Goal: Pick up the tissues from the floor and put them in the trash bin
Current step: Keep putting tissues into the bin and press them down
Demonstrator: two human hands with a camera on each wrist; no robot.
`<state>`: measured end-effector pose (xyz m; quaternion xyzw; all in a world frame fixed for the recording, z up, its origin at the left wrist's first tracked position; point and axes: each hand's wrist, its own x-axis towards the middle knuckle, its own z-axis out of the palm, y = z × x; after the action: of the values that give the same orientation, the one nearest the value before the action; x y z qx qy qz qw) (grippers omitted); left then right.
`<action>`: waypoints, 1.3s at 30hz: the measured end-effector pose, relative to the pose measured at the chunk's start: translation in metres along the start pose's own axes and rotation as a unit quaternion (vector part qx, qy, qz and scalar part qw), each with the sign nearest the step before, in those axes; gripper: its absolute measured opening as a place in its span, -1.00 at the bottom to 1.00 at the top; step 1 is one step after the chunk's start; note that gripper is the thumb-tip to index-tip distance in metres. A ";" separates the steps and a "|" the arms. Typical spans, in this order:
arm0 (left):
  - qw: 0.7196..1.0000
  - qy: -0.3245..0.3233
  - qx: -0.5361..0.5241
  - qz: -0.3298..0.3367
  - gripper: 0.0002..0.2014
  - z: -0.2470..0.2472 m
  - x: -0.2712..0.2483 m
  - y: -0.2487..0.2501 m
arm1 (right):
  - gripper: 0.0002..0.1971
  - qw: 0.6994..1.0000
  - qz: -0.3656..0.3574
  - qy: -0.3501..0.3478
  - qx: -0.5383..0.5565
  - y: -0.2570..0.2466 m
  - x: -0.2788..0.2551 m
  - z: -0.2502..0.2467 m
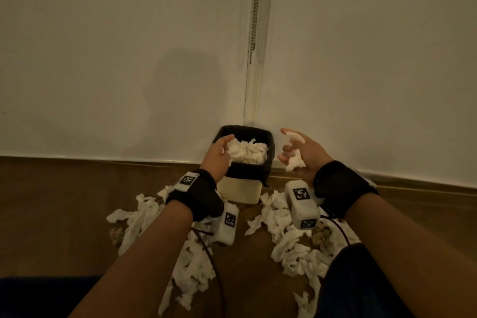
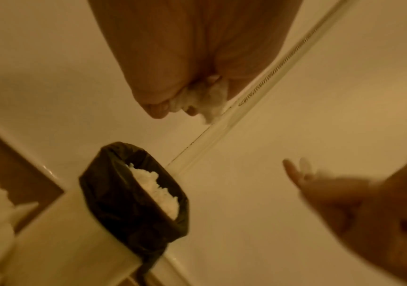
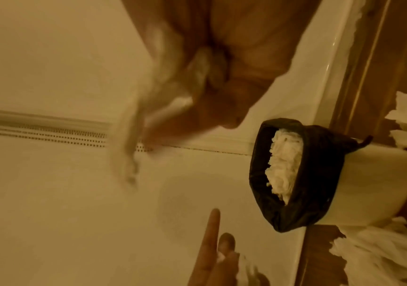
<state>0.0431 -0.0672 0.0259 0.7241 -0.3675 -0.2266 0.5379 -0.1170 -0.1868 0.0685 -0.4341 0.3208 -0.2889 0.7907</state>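
A cream trash bin with a black liner (image 1: 245, 173) stands against the wall, heaped with white tissues (image 1: 249, 151). My left hand (image 1: 222, 150) hovers over the bin's left rim. In the left wrist view its fingertips (image 2: 158, 112) pinch a white tissue wad (image 2: 207, 98). My right hand (image 1: 294, 153) is just right of the bin at rim height, fingers loosely curled round a crumpled tissue (image 1: 295, 162), with another scrap (image 1: 294, 136) on the index finger. Several white tissues (image 1: 196, 266) lie on the brown floor below both arms. The right wrist view is blurred.
More tissues (image 1: 291, 248) spread right of centre, with brownish crumpled pieces (image 1: 321, 236) among them. A white wall or blind with a bead chain (image 1: 255, 20) rises right behind the bin. Wrist-camera cables (image 1: 214, 266) hang under my arms. Dark blue fabric (image 1: 38, 297) fills the bottom left corner.
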 end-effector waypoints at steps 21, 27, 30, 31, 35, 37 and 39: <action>0.997 0.059 0.019 -0.047 -0.57 0.024 0.039 -0.042 | -0.63 0.995 -0.007 0.079 0.063 0.037 0.070 0.015; 0.988 0.060 0.141 0.017 -0.52 0.028 0.064 -0.041 | -0.57 0.986 0.014 0.149 -0.070 0.053 0.110 0.029; 0.979 0.067 0.185 0.046 -0.65 0.029 0.080 -0.047 | -0.59 0.976 0.024 0.082 -0.201 0.065 0.118 0.031; 0.974 0.059 0.209 0.058 -0.67 0.029 0.085 -0.051 | -0.59 0.964 0.009 0.085 -0.251 0.070 0.123 0.029; 0.935 0.020 0.343 0.087 -0.77 0.027 0.096 -0.067 | -0.64 0.904 -0.064 0.120 -0.406 0.082 0.132 0.020; 0.917 0.009 0.388 0.095 -0.80 0.028 0.098 -0.074 | -0.58 0.876 -0.110 0.125 -0.453 0.086 0.133 0.014; 0.922 -0.026 0.379 0.077 -0.78 0.031 0.101 -0.079 | -0.54 0.829 -0.131 0.117 -0.531 0.085 0.137 0.010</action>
<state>0.1066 -0.1521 -0.0514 0.8371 -0.4945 -0.0466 0.2293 -0.0080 -0.2439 -0.0368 -0.7878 0.4551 -0.2237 0.3496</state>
